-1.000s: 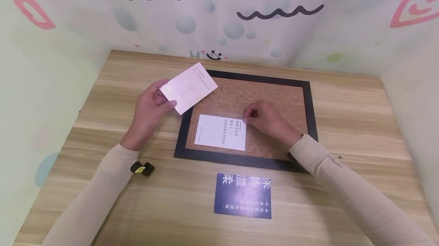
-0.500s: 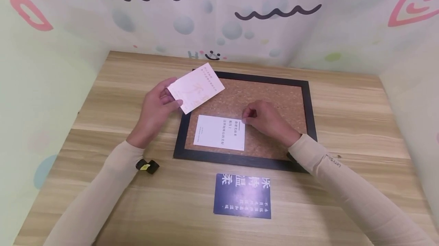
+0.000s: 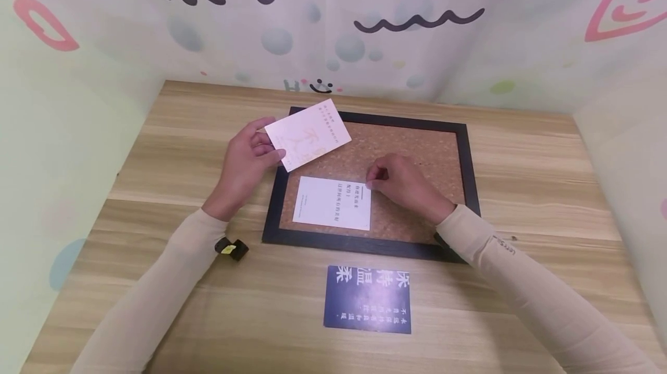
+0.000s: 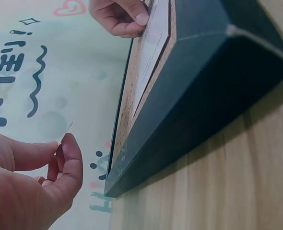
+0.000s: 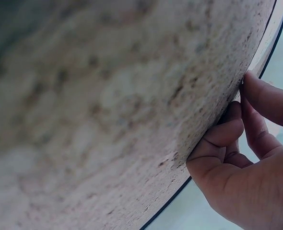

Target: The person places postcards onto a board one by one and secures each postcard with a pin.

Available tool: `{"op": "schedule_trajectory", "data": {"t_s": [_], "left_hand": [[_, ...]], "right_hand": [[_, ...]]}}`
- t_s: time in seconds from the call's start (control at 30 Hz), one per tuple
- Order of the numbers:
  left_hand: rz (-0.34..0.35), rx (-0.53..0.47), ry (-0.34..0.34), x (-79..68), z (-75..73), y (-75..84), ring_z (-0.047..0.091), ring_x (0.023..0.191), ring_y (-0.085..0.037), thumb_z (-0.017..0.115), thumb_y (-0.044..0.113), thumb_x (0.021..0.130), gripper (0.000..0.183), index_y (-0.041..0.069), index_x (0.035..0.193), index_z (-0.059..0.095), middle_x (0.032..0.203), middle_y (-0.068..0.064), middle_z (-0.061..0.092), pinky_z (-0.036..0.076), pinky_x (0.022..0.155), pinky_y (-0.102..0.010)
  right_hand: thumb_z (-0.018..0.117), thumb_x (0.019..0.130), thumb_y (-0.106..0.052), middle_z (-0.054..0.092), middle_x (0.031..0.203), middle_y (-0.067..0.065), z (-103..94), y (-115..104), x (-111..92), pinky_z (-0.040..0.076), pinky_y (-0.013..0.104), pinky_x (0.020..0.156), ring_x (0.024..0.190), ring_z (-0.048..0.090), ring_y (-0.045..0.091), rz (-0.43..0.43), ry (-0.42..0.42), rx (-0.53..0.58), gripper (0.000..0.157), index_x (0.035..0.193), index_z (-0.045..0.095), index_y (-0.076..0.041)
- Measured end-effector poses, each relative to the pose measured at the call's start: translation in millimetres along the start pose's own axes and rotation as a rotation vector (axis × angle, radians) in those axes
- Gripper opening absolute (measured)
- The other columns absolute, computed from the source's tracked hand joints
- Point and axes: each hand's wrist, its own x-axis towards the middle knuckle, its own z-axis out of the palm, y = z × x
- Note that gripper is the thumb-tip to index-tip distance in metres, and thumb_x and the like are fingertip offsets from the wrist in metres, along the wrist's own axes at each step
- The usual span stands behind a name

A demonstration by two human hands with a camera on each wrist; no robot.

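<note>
In the head view my left hand (image 3: 241,160) pinches a pale card (image 3: 308,135) with faint orange lettering by its near-left edge. It hangs tilted over the board's far-left corner; the left wrist view shows this card edge-on. A white card (image 3: 331,203) with dark lettering lies on the cork board (image 3: 411,148), which has a black frame (image 3: 359,242). My right hand (image 3: 406,184) rests on the cork, thumb and forefinger pinching that white card at its upper right corner. In the right wrist view the fingertips (image 5: 251,79) meet at the card's edge.
A dark blue card (image 3: 367,300) with white lettering lies on the wooden table (image 3: 234,316), in front of the board. Behind the table stands a printed wall covering (image 3: 224,32).
My left hand has moved right with the pale card, which now reaches further over the cork board. The right hand and the white card have stayed in place.
</note>
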Motion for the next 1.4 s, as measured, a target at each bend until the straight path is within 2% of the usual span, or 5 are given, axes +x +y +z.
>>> {"op": "schedule_trajectory", "data": {"t_s": [0.33,0.53,0.77,1.2,1.4], "left_hand": [[-0.016,0.0,-0.034,6.4,5.7,-1.9,0.069,0.097,-0.02,0.071,-0.012,0.101,0.066,0.003,0.161,0.05,0.12,-0.022,0.069,0.064,0.085,-0.024],[-0.025,0.021,-0.065,8.0,9.9,-2.8,0.069,0.099,-0.023,0.07,-0.01,0.102,0.066,0.003,0.162,0.048,0.121,-0.022,0.068,0.063,0.085,-0.023],[-0.033,-0.016,-0.099,11.7,17.1,-2.4,0.067,0.094,-0.019,0.07,-0.012,0.101,0.065,0.001,0.161,0.049,0.121,-0.025,0.067,0.062,0.082,-0.022],[-0.027,0.066,-0.113,18.1,28.9,-1.9,0.067,0.097,-0.025,0.073,-0.006,0.102,0.065,0.008,0.162,0.051,0.117,-0.019,0.069,0.061,0.083,-0.021],[-0.002,0.103,-0.14,22.5,32.7,0.1,0.067,0.096,-0.025,0.073,-0.005,0.102,0.062,0.009,0.159,0.055,0.115,-0.018,0.069,0.059,0.081,-0.02]], "right_hand": [[0.081,0.1,-0.005,0.072,0.098,0.01,-0.8,0.4,-0.6,0.051,0.039,0.077,0.089,0.061,0.027,0.009,0.001,0.007,0.004,0.103,0.079,-0.003],[0.081,0.1,-0.003,0.073,0.098,0.009,-1.2,0.2,-0.9,0.052,0.039,0.078,0.09,0.062,0.027,0.003,0.0,0.003,0.004,0.102,0.08,-0.006],[0.079,0.1,-0.002,0.073,0.097,0.009,-0.3,-0.4,0.0,0.051,0.039,0.076,0.089,0.061,0.027,0.023,-0.006,0.007,0.006,0.098,0.079,-0.008],[0.079,0.1,-0.002,0.072,0.099,0.009,-0.5,-0.6,-1.3,0.052,0.039,0.078,0.091,0.061,0.027,0.036,-0.006,0.013,0.006,0.099,0.079,-0.008],[0.079,0.1,-0.001,0.071,0.099,0.009,0.6,1.1,-0.6,0.052,0.039,0.078,0.091,0.061,0.027,0.035,-0.002,0.016,0.007,0.099,0.079,-0.008]]}}
